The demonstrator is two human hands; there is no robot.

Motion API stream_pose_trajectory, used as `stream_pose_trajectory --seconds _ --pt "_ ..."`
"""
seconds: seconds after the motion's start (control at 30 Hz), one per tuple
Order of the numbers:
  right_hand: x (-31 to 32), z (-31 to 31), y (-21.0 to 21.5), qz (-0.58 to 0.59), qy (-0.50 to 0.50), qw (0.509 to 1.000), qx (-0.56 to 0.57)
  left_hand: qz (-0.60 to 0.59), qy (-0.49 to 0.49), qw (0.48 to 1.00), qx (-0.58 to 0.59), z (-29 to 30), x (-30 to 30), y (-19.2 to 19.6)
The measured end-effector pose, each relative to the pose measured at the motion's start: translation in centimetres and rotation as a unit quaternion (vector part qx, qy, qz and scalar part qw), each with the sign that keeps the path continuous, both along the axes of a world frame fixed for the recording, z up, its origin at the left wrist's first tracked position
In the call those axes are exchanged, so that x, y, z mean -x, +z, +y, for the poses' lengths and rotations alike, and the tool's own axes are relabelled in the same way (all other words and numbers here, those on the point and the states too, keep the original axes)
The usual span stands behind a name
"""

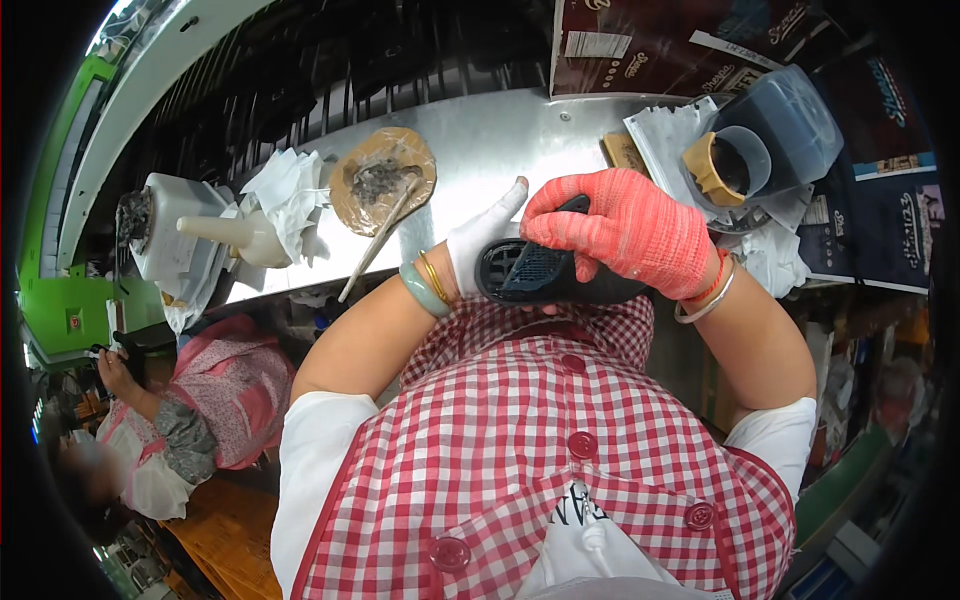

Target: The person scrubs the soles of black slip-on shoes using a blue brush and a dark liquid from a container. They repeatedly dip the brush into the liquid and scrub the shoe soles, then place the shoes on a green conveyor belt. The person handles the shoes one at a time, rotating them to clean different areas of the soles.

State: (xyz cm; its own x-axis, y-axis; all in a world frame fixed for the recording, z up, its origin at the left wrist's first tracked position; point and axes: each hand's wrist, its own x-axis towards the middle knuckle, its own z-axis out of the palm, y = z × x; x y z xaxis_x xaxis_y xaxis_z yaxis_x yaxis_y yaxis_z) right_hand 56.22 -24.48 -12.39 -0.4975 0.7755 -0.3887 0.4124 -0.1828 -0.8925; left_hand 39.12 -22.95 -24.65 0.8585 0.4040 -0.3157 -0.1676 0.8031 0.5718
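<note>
In front of my apron I hold a black shoe sole [497, 271] with a grid pattern at its left end. My left hand [483, 238], in a white glove, grips that end, its thumb sticking up and some fingers hidden underneath. My right hand [630, 228], in a red knit glove, is over the sole with thumb and fingers pinched on a dark textured piece [538, 264]. This piece lies at a slant over the grid; whether it is stuck to the sole, I cannot tell. My right hand and glove hide much of the sole's right part.
On the metal bench [480, 130] lies a round brown pad [383, 180] with dark residue and a stick [380, 238] across it. At left are a pale bottle [240, 238] and crumpled paper [283, 195]. A clear plastic container [785, 130] stands at right. Another person [225, 400] sits at left.
</note>
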Motion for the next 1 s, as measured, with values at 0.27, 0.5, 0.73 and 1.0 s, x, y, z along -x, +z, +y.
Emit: stream_pose_trajectory --seconds 0.27,0.5,0.73,1.0 --pt "-2.6 0.2 -1.3 -0.020 -0.015 0.999 0.046 0.012 -0.044 0.995 0.085 0.7 1.6 -1.4" --pt "-6.7 -2.7 -3.2 0.015 -0.115 0.992 0.045 0.008 -0.028 0.994 0.102 0.7 2.1 -1.2" --pt "-12.7 -3.5 -0.6 0.078 -0.412 0.880 -0.224 -0.141 0.235 0.957 -0.090 2.5 3.5 3.0" --pt "-16.4 -2.1 -2.3 0.002 -0.510 0.829 -0.229 -0.090 0.326 0.934 0.114 0.3 2.9 -1.9"
